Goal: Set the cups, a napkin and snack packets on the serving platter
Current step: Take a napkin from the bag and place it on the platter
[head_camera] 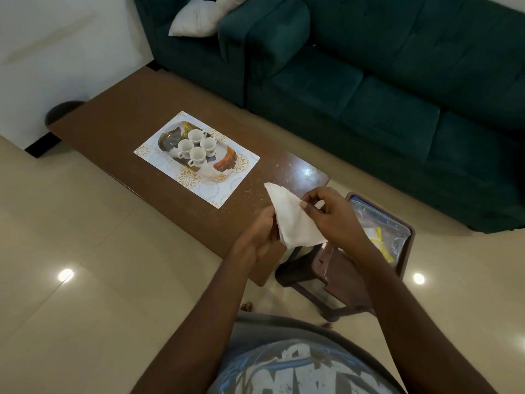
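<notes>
One white napkin [294, 223], left hand [260, 234] fingers curled round it, right hand [332, 217] fingers pinching edge

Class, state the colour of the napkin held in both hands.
The napkin is white; the head view shows it.

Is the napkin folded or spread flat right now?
Folded: the napkin forms a triangle, held between the left hand and right hand over the table's near end, not yet on the platter.

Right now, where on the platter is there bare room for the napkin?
Two bare patches on the platter: the end nearer the napkin, and the far end past the cups. The middle is crowded by four cups.
</notes>
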